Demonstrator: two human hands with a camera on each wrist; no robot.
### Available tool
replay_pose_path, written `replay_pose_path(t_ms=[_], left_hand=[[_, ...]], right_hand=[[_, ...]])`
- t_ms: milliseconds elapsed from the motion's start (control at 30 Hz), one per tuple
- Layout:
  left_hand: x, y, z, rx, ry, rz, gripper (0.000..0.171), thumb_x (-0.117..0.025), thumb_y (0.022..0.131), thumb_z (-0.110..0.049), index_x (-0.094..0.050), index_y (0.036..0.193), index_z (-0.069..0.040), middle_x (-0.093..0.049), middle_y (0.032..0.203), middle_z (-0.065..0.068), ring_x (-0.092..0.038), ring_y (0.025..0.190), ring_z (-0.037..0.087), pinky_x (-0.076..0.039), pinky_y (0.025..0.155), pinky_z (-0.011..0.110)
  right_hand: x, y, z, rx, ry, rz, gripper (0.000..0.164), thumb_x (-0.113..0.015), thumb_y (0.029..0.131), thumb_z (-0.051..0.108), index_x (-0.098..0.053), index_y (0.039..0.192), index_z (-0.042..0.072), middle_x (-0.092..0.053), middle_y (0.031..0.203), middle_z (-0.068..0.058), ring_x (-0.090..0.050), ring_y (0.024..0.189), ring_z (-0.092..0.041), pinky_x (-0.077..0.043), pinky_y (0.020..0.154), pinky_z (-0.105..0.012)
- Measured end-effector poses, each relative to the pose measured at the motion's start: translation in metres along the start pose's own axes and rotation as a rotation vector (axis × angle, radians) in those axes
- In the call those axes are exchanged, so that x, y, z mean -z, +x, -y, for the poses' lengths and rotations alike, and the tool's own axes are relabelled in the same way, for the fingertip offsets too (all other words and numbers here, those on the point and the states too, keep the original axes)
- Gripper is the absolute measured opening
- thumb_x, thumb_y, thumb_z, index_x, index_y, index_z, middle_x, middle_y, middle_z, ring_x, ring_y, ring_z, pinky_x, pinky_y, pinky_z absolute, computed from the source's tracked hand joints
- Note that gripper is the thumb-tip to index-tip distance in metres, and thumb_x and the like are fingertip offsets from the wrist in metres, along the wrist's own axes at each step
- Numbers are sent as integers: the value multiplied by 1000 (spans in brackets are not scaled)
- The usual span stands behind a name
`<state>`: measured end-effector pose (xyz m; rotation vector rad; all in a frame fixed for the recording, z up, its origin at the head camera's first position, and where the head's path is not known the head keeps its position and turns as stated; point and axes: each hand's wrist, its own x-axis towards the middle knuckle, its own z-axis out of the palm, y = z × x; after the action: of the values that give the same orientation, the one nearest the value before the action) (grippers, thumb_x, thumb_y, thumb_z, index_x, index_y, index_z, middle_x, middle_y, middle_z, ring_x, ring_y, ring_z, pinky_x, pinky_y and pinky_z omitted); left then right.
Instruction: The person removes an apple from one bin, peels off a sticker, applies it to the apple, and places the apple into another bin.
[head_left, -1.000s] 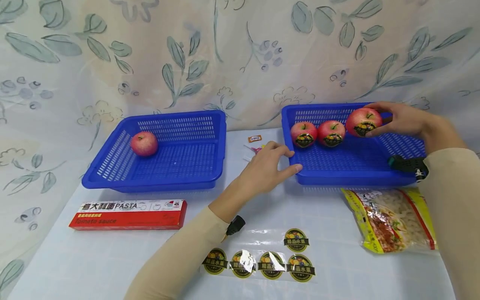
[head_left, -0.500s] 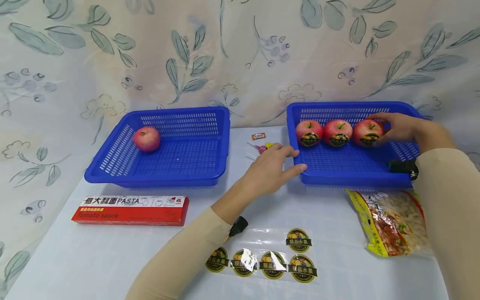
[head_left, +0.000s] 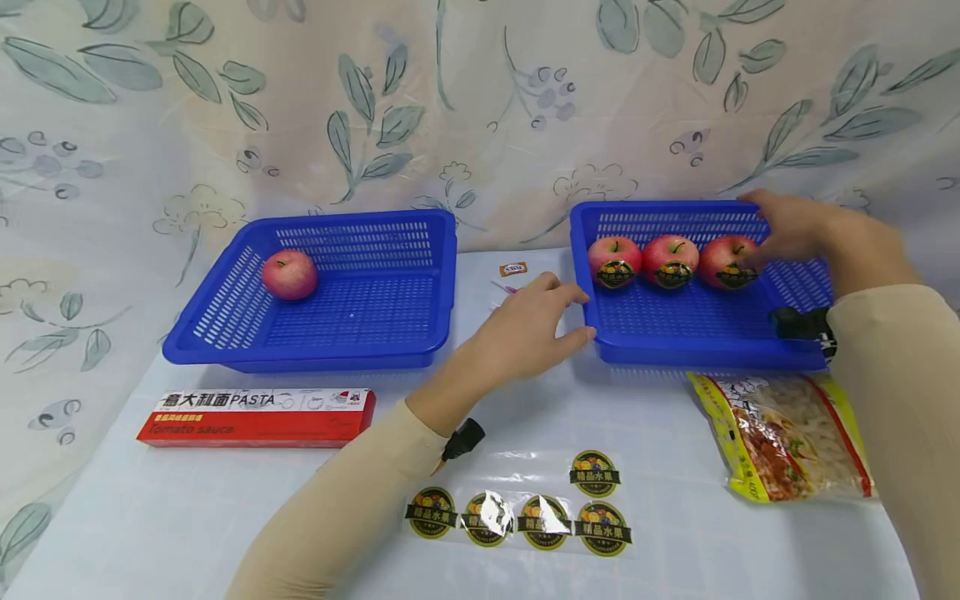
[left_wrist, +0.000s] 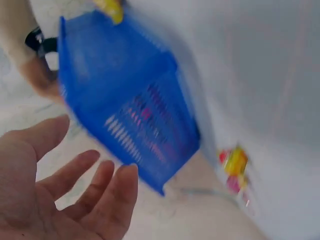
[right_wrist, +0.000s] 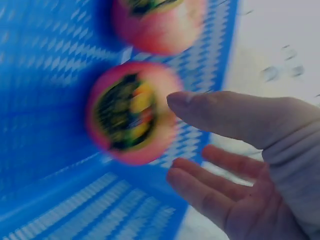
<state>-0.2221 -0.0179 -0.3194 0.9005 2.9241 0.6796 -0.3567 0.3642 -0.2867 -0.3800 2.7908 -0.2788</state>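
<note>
Three red apples with round black-and-gold stickers sit in a row in the right blue basket [head_left: 705, 352]: the left apple [head_left: 615, 260], the middle apple [head_left: 671, 260] and the right apple [head_left: 727, 260]. My right hand [head_left: 798, 229] is just right of and above the right apple, fingers spread, holding nothing. In the right wrist view its thumb overlaps the edge of the stickered apple [right_wrist: 135, 112]. My left hand [head_left: 525, 329] hovers at the right basket's left wall, fingers apart and holding nothing. The left wrist view shows that hand [left_wrist: 75, 185] beside the blurred basket [left_wrist: 125, 100].
A left blue basket [head_left: 322, 357] holds one apple [head_left: 289, 275] with no sticker showing. In front lie a red pasta box [head_left: 255, 419], a sticker sheet [head_left: 517, 467] and a yellow food bag [head_left: 787, 437]. A small orange packet [head_left: 513, 268] lies between the baskets.
My right hand lowered the third stickered apple into the right basket beside the other two, let go, and is lifting away to the right. The left hand stayed nearly still.
</note>
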Motion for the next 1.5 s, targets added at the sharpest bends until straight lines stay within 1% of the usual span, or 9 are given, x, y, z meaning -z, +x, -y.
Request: replay_pose_path(t_ms=[67, 167, 300, 400, 600, 900, 1033, 1267, 1500], left_hand=[[13, -4, 4, -23, 4, 23, 44, -62, 102, -40, -60, 139, -15, -59, 130, 3, -59, 117, 16, -51, 99, 34], [32, -10, 12, -70, -18, 44, 42, -64, 102, -36, -60, 138, -15, -60, 129, 2, -59, 117, 15, -50, 100, 32], [56, -21, 28, -135, -31, 90, 45, -68, 99, -40, -61, 137, -16, -59, 126, -1, -58, 114, 12, -53, 91, 28], [73, -29, 43, -131, -8, 116, 49, -70, 96, -45, -62, 137, -20, -59, 130, -4, -56, 118, 13, -54, 89, 29], [102, -46, 79, -5, 64, 70, 56, -72, 93, -50, -62, 139, -20, -60, 132, 3, -60, 117, 21, -54, 96, 40], [132, -63, 132, 150, 46, -12, 57, -71, 95, -45, -58, 143, -17, -60, 138, 6, -58, 124, 29, -55, 98, 51], [148, -67, 150, 203, 51, -34, 62, -66, 97, -49, -55, 145, -13, -59, 142, 13, -55, 131, 36, -47, 105, 60], [176, -78, 178, 317, -17, -80, 70, -61, 99, -53, -47, 152, -10, -54, 146, 23, -48, 136, 44, -35, 110, 70], [186, -84, 198, 381, -75, -74, 69, -59, 101, -49, -44, 153, -7, -52, 147, 26, -48, 135, 46, -40, 107, 67]], right_hand=[[4, -5, 9, 11, -29, -44, 102, -71, 96, 26, 2, 158, -10, -25, 147, -51, -34, 130, -67, -29, 105, -78], [8, -14, 22, 33, -53, -95, 99, -69, 98, 32, -3, 158, -10, -32, 145, -49, -48, 123, -63, -35, 102, -75], [4, -25, 44, 63, -85, -168, 88, -65, 100, 42, -20, 157, -8, -43, 143, -43, -59, 117, -56, -43, 96, -71], [-1, -31, 64, 85, -85, -216, 82, -62, 100, 48, -30, 153, -6, -49, 141, -38, -60, 115, -53, -47, 93, -69], [-12, -41, 104, 145, 32, -281, 75, -63, 101, 46, -36, 153, -1, -54, 140, -32, -61, 113, -48, -48, 94, -67], [-28, -55, 160, 285, 100, -376, 57, -69, 99, 33, -50, 147, 7, -66, 126, -17, -67, 105, -34, -56, 89, -55], [-38, -57, 182, 353, 146, -413, 51, -70, 99, 31, -55, 143, 9, -69, 118, -11, -68, 100, -28, -57, 87, -49], [-65, -30, 222, 500, 259, -360, 44, -72, 97, 25, -58, 136, 10, -71, 111, -4, -69, 97, -19, -59, 84, -40], [-93, -11, 252, 636, 367, -270, 49, -69, 100, 28, -51, 142, 8, -73, 107, -2, -72, 91, -13, -60, 84, -31]])
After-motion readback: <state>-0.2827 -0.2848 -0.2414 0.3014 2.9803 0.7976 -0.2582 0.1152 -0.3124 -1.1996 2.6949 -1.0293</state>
